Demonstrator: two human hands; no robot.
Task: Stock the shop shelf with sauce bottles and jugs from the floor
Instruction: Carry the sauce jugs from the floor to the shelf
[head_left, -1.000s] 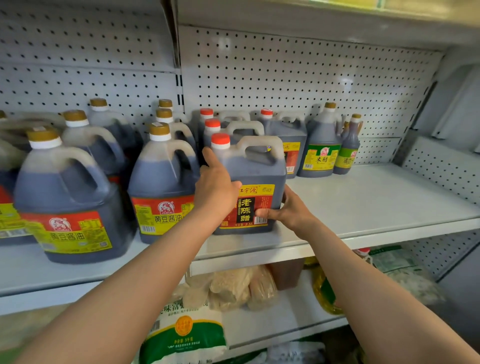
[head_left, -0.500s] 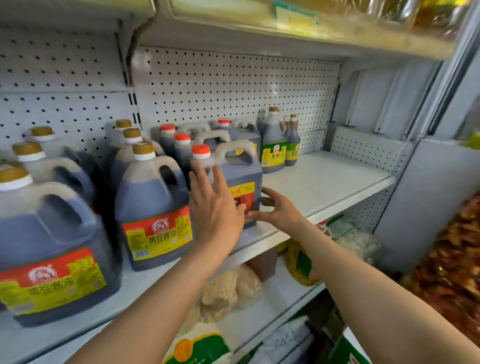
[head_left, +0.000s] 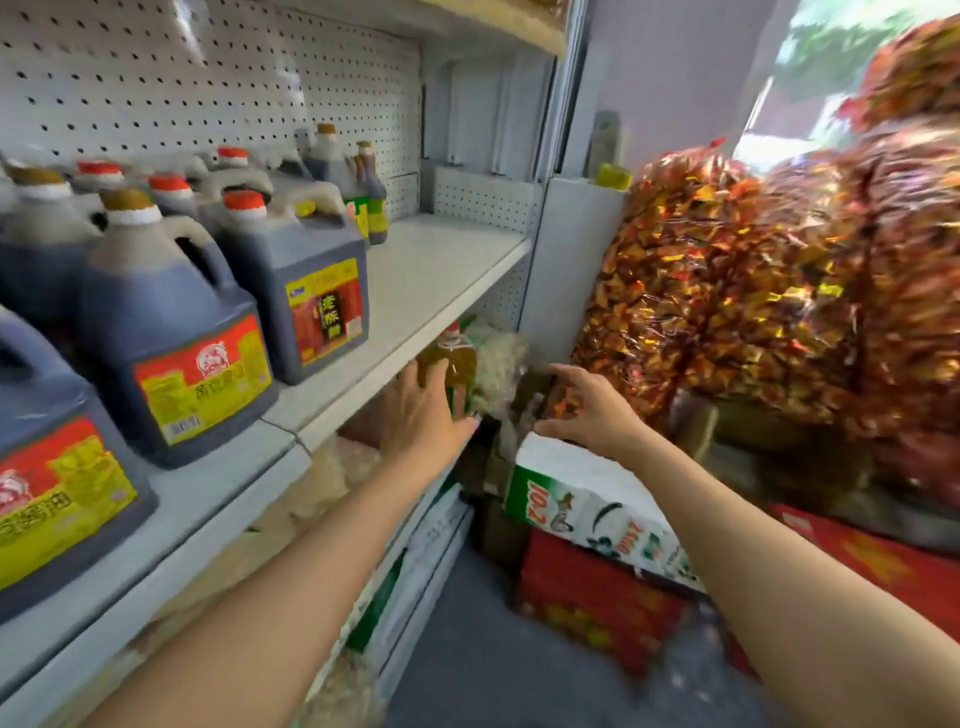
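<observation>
On the white shelf (head_left: 441, 270) against the pegboard, dark sauce jugs stand in rows toward the back. Four gold-capped jugs show at the left, counting the one cut by the frame edge; the nearest whole one is the gold-capped jug (head_left: 171, 332) with a red and yellow label. Four red caps show in the row beside it, led by the red-capped jug (head_left: 306, 280) at the shelf front. Two slimmer bottles (head_left: 363, 192) stand at the back, just beside that row. The right part of the shelf is bare. Below the shelf edge, one yellow oil bottle (head_left: 454, 364) stands on the lower level. The left hand (head_left: 423, 415) is out in front of it, fingers straight and released, grasping nothing. The right hand (head_left: 584, 410) hovers apart from it, fingers loosely curled and released, above one green and white carton (head_left: 587, 509), which lies on a red box (head_left: 592, 603). Bags of red and gold wrapped goods (head_left: 753, 291) are piled at the right; blur prevents a count.
</observation>
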